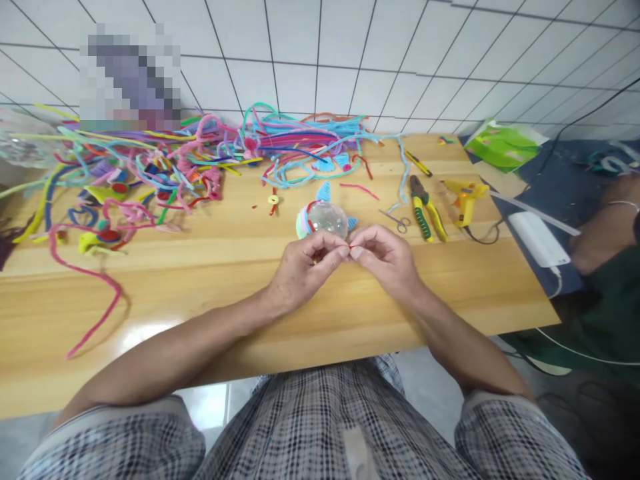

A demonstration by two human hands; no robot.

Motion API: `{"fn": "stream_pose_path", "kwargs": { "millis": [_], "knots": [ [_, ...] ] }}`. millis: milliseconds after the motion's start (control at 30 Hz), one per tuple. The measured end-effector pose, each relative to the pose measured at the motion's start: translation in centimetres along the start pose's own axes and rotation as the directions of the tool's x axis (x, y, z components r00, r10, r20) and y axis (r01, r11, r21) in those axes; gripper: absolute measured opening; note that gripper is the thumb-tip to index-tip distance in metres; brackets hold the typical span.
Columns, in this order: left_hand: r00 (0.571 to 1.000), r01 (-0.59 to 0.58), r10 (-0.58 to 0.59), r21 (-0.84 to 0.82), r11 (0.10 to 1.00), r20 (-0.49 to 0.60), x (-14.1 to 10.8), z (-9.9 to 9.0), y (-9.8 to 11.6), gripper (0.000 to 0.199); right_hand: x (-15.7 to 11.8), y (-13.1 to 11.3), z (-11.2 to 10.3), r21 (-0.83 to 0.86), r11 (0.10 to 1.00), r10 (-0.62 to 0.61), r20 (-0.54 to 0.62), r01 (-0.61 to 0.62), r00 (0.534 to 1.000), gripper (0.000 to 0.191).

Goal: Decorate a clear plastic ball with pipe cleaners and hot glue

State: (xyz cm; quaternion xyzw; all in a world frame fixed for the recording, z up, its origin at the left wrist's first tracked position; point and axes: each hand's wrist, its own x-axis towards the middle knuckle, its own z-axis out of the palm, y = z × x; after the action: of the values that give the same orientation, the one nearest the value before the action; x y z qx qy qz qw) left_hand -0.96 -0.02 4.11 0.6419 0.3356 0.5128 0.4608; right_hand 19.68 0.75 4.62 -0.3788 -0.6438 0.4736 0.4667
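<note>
My left hand (310, 270) and my right hand (383, 260) meet fingertip to fingertip above the front half of the table. Pinched between them is a tiny red piece (351, 247), probably pipe cleaner; most of it is hidden by the fingers. Just behind my hands rests a clear ball (330, 219) banded with coloured pipe cleaner, its lower part covered by my left hand. A blue pointed piece (324, 192) stands at its back, and another blue piece (352, 222) shows at its right side.
A heap of pipe cleaners (300, 137) spreads along the wall. Small scissors (400, 221), pliers (423, 208), a craft knife (418, 163) and a yellow glue gun (465, 200) lie to the right. A long pink pipe cleaner (103, 275) curls at left. Another person's arm (607, 230) is at far right.
</note>
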Motion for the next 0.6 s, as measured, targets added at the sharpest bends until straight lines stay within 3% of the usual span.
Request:
{"fn": "stream_pose_path", "kwargs": {
  "millis": [100,200,400,500,600],
  "knots": [
    [1.000,-0.018,0.018,0.059,0.998,-0.004,-0.4,0.3,-0.4,0.012,-0.1,0.2,-0.2,0.014,0.998,0.062,0.026,-0.063,0.998,0.029],
    [0.992,-0.116,0.124,0.217,0.969,-0.022,-0.7,0.4,-0.8,0.008,-0.1,0.2,-0.4,0.011,0.992,0.125,0.024,-0.125,0.992,0.028],
    [0.906,-0.384,0.423,0.442,0.810,0.014,-0.9,0.4,-1.6,0.006,0.1,0.5,-0.7,-0.010,0.984,0.177,0.071,-0.177,0.982,0.026],
    [0.924,-0.355,0.383,0.406,0.842,0.012,-1.2,0.5,-1.9,0.005,-0.1,1.0,-0.8,-0.042,0.991,0.132,0.093,-0.129,0.987,0.020],
    [0.976,-0.206,0.216,0.275,0.939,-0.007,-1.5,0.7,-1.9,0.008,-0.3,1.2,-0.9,-0.167,0.986,-0.008,0.099,0.025,0.995,0.012]
  ]
}}
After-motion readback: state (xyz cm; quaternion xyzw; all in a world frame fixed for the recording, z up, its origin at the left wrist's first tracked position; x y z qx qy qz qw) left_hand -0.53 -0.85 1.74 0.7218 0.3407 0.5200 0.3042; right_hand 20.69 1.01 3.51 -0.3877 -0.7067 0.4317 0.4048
